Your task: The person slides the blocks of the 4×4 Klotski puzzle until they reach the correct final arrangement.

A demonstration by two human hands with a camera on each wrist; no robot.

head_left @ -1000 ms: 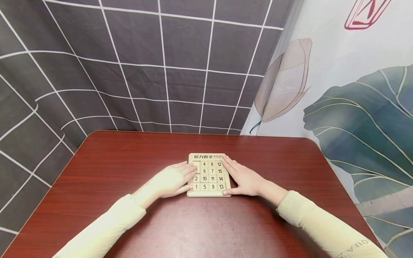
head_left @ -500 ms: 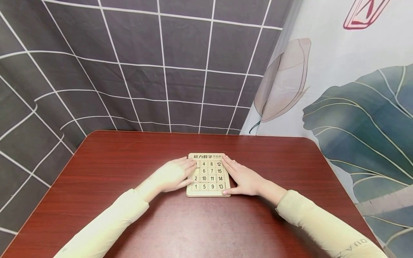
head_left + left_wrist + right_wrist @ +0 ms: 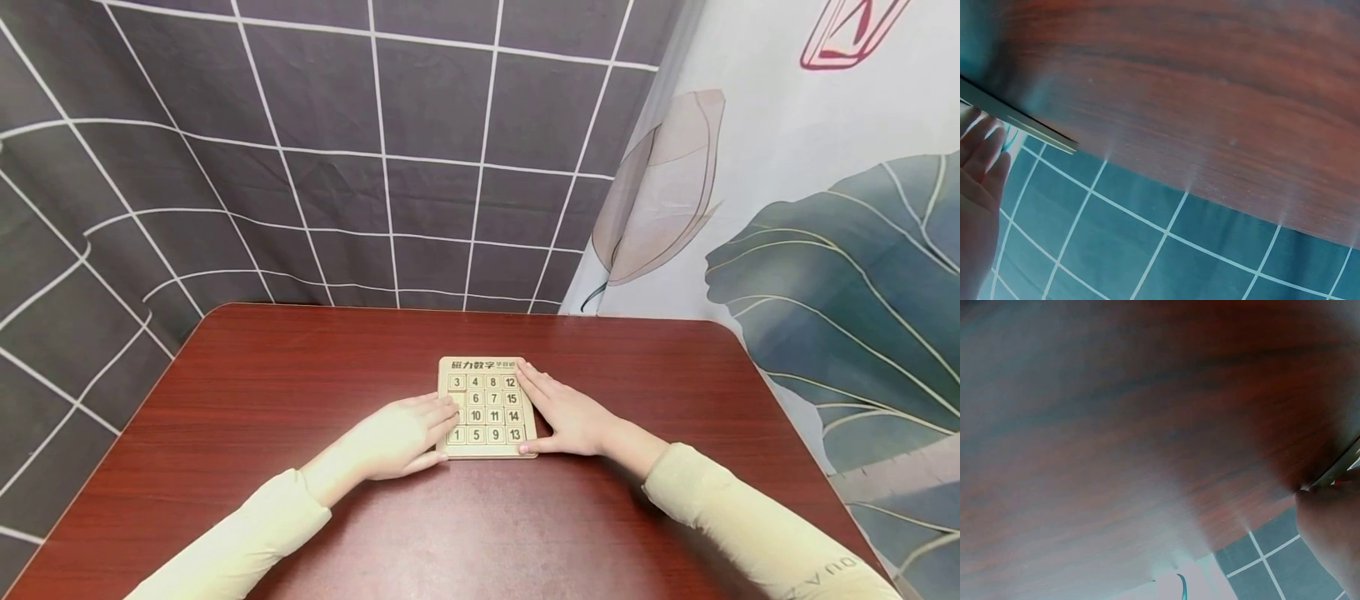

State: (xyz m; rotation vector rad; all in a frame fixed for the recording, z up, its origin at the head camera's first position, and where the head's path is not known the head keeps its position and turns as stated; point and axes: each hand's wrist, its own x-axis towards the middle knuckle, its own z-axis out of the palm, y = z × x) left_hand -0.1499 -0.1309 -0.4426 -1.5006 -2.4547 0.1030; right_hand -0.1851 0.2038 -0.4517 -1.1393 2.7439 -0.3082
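Note:
A pale wooden number slide puzzle (image 3: 480, 452) lies flat on the table in the head view. Its tile 3 (image 3: 457, 382) sits in the top left cell. My left hand (image 3: 405, 433) reaches in from the left, its fingers straight and their tips over the left column, covering most of the tile below the second-row cell. The left thumb lies at the lower left edge. On the other side, my right hand (image 3: 573, 421) rests along the right edge, fingertips at the top right corner and thumb on the bottom right corner. In the left wrist view, fingers (image 3: 985, 147) touch the puzzle's edge (image 3: 1041, 130).
The red-brown wooden table (image 3: 315, 358) has rounded far corners. Behind it hangs a dark grey curtain (image 3: 322, 192) with white grid lines. A white curtain (image 3: 780, 125) with leaf prints hangs at the right.
Tile 3 has slid up into the top left cell. My left hand first moved up with it, then came back down the left column. The right hand stays in place.

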